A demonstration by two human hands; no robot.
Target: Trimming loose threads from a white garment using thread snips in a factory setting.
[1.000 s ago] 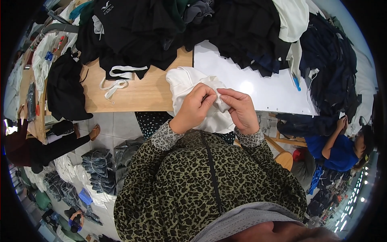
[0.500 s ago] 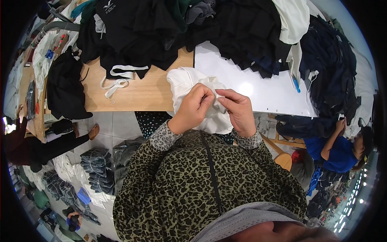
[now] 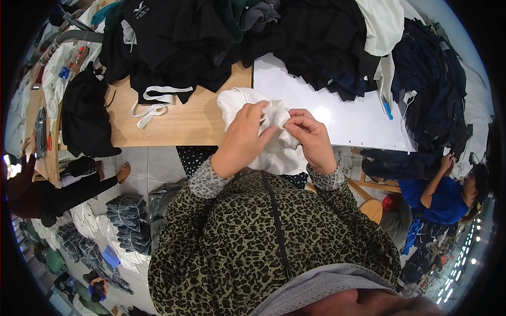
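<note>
Left hand [image 3: 240,141] has spread apart; right hand [image 3: 314,141] pinches white cloth [image 3: 276,157], black garments [image 3: 190,39] piled beyond

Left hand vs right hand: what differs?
The left hand is open, thumb spread from fingers; the right hand pinches the white cloth.
The left hand's fingers point up and rightward; the right hand's point up and leftward.
Both are bare.

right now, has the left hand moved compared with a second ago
Yes: against the wooden tabletop, the left hand has shifted slightly left and opened from its pinch.
</note>
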